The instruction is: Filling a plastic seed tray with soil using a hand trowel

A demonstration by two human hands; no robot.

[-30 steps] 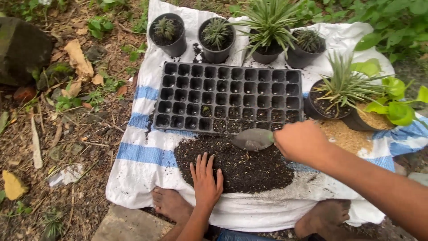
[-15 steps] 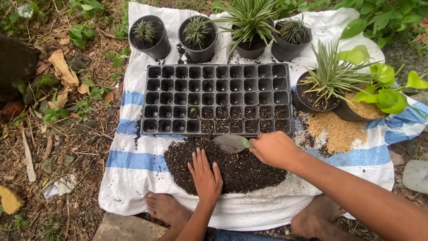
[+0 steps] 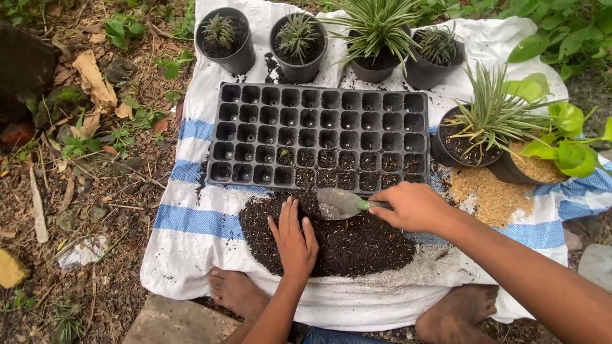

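Note:
My right hand grips the green handle of a small metal trowel, whose blade rests on a pile of dark soil. My left hand lies flat on the soil with fingers apart, right beside the trowel blade. Just beyond the pile lies a black seedling tray with many cells; some cells in its near rows hold soil, the far ones look bare. Everything sits on a white sack with blue stripes.
Several black pots with spiky green plants stand behind and right of the tray. A heap of tan husk lies at right beside a leafy potted plant. My bare feet rest at the sack's near edge. Leaf litter and stones cover the ground at left.
The trowel came down from the tray's near edge onto the soil pile. My left hand slid forward on the soil toward the blade. The camera view shifted slightly.

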